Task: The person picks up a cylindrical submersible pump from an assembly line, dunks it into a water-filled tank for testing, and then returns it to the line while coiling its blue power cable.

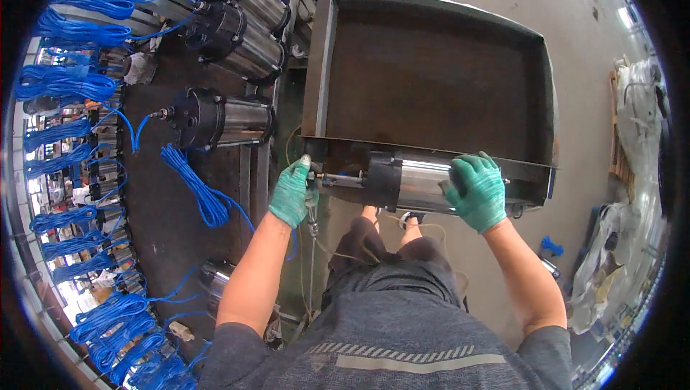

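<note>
1. Presently, both gloved hands are carrying a steel-bodied pump motor (406,183) lying sideways across the near rim of a big rusty metal tray (431,74).
2. Left hand (292,192) is closing its fingers around the thin shaft end, at the tray's near-left corner.
3. Right hand (476,190) is wrapping curled fingers over the shiny cylinder's right end.
4. Similar motors (223,118) are lying on the dark bench to the left, trailing coiled blue cables (198,185).
</note>
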`<state>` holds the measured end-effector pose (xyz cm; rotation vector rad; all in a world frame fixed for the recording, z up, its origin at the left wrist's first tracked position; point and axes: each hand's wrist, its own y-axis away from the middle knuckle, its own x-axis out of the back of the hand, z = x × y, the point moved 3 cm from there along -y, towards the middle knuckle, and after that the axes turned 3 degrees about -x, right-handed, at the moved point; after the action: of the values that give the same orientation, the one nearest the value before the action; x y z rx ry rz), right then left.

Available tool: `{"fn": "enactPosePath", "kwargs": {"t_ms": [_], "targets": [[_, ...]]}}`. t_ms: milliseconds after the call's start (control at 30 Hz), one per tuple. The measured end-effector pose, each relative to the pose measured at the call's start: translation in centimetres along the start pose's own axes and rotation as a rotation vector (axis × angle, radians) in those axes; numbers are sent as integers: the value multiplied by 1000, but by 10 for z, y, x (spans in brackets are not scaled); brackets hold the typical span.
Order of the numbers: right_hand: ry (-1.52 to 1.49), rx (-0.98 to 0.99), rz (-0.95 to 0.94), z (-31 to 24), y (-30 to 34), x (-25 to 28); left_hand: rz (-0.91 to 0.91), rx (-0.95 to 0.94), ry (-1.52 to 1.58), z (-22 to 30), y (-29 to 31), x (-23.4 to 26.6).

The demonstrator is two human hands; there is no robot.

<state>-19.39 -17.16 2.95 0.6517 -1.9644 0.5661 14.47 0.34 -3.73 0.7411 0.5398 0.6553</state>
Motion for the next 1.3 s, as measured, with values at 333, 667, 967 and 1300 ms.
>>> {"fn": "enactPosePath", "kwargs": {"t_ms": [333, 667, 967, 1300], "targets": [[8, -6, 3, -1, -4, 0, -31, 63, -125, 8, -4, -4], [-32, -20, 3, 2, -5, 1, -34, 40, -235, 14, 1, -14], [-22, -47, -1, 0, -6, 0, 68, 10, -378, 14, -1, -17], [-4, -61, -48, 4, -3, 4, 78, -50, -384, 8, -1, -15]]}}
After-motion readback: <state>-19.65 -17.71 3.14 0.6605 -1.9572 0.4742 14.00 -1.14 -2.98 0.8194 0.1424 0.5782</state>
